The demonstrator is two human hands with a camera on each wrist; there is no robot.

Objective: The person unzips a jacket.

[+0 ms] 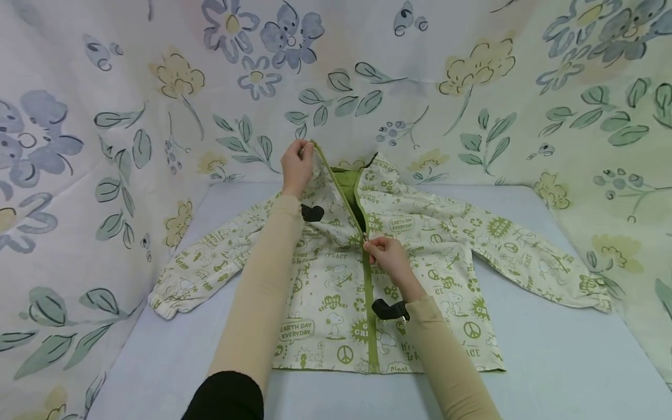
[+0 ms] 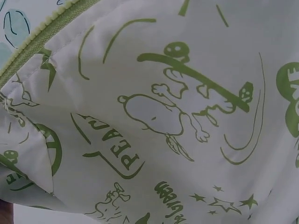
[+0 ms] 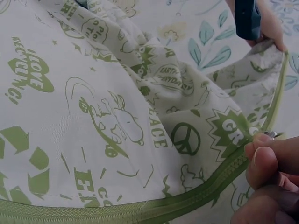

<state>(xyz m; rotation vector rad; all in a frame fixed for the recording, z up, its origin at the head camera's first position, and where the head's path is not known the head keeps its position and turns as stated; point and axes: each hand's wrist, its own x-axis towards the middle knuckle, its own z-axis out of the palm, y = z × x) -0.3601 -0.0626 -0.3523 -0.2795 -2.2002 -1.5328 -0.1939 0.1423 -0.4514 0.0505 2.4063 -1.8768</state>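
Note:
A white jacket (image 1: 336,291) with green cartoon print lies spread on the table, its green front zipper (image 1: 368,315) joined below and parted in a V above. My left hand (image 1: 298,166) pinches the top corner of the left front edge and holds it raised. At the bottom of the V, my right hand (image 1: 391,256) pinches the zipper pull (image 1: 365,237) between thumb and fingers. The right wrist view shows the right fingers (image 3: 264,163) on the pull, with the zipper teeth joined beside them. Printed cloth (image 2: 154,121) fills most of the left wrist view.
The jacket's sleeves (image 1: 210,262) stretch out to both sides over the white tabletop (image 1: 572,361). A floral curtain (image 1: 336,70) hangs behind and along the sides. Each wrist carries a black strapped camera (image 1: 388,309).

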